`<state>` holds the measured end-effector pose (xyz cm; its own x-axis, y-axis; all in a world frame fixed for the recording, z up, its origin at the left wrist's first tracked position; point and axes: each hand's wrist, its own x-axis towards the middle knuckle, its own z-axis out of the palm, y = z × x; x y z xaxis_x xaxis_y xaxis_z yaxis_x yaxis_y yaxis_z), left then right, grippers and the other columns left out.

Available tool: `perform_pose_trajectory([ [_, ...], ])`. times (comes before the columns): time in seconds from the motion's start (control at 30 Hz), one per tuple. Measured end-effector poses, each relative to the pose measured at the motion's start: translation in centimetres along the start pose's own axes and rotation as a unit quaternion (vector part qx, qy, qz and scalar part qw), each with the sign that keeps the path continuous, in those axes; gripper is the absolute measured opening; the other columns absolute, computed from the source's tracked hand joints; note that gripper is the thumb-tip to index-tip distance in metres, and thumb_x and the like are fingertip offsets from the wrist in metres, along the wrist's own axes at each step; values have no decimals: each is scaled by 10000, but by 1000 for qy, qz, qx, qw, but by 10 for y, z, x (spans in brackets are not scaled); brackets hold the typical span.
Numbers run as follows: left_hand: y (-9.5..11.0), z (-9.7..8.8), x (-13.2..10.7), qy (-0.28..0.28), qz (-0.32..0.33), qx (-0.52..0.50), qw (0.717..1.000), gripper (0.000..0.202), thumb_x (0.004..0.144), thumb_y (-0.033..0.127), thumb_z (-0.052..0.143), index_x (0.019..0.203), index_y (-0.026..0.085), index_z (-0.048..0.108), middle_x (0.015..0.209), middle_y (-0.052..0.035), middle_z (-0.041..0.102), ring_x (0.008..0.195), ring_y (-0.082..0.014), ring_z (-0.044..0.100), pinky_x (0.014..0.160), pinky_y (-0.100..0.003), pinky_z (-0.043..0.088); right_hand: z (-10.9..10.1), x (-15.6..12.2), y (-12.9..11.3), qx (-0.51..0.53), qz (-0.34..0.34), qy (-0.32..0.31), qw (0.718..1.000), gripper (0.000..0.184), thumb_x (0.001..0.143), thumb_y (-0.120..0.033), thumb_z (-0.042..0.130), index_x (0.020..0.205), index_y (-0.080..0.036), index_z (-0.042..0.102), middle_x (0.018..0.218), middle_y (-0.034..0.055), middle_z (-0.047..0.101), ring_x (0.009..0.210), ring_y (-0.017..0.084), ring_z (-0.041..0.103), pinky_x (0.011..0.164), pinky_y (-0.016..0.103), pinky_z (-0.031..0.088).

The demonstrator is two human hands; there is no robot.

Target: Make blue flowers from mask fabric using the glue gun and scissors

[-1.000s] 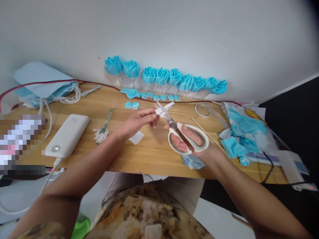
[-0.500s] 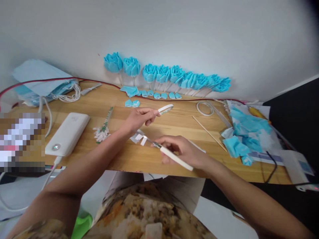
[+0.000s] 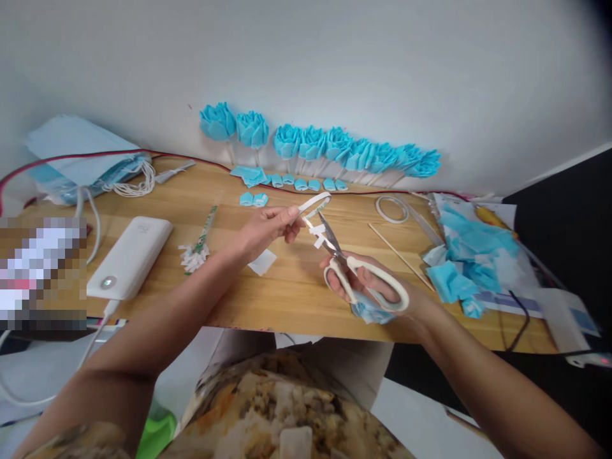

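Observation:
My left hand (image 3: 268, 228) is closed in a pinch on a white roll of tape (image 3: 315, 203), held above the middle of the wooden desk (image 3: 296, 293). A short strip of tape (image 3: 316, 231) hangs from the roll. My right hand (image 3: 373, 284) grips white-handled scissors (image 3: 356, 274), fingers through the loops. The open blades point up and left, right at the hanging strip. A small white cut piece (image 3: 262, 262) lies on the desk below my left hand.
A row of blue paper flowers (image 3: 315, 143) leans on the wall, with small blue folded pieces (image 3: 291, 183) before it. A white power bank (image 3: 130, 257) lies left, a blue paper heap (image 3: 471, 255) right. A thin stick (image 3: 399, 255) and a tape ring (image 3: 391, 209) lie nearby.
My right hand lifted the scissors from the desk and brought the blades up to the tape strip. My left hand kept holding the tape roll, raising it slightly.

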<state>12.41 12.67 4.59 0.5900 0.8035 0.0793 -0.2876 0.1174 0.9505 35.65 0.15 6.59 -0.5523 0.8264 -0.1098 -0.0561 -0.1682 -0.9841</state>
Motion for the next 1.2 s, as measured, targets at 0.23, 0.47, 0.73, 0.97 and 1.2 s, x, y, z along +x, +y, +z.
perform_pose_trajectory([
  [0.23,-3,-2,0,-29,-8,-7,1000,543,773,673,791,778,133,736,761,-53,695,655,-122,616,653,-272,498,0,3,-5,4,-2,-5,1000,584,928,-707,566,1197,-194,643,875,35,555,646,109,468,512,235,361],
  [0.47,0,-1,-2,-55,-19,12,998,551,752,683,803,747,139,720,748,-45,696,676,-123,634,697,-273,505,2,11,-6,29,-3,12,1000,576,910,-710,590,1161,-196,660,764,2,528,573,101,427,485,240,322],
  [0.73,1,-2,-2,-71,-23,25,997,536,776,675,788,763,143,725,786,-53,697,697,-128,638,699,-270,503,6,13,-5,55,-4,52,997,568,901,-688,619,1128,-171,676,591,-59,470,447,76,336,406,226,270],
  [0.97,9,-1,-4,-83,-3,73,994,503,855,645,725,760,150,712,732,-42,666,719,-140,608,721,-276,475,15,11,-6,83,14,72,994,551,883,-693,624,1055,-172,677,524,-88,422,391,63,284,376,219,246],
  [1.2,10,-1,-5,-61,27,101,993,437,899,558,708,718,160,692,714,-15,619,684,-117,545,672,-252,430,16,8,-6,75,19,85,993,487,920,-645,616,1023,-172,677,550,-79,420,403,59,282,384,217,247],
])
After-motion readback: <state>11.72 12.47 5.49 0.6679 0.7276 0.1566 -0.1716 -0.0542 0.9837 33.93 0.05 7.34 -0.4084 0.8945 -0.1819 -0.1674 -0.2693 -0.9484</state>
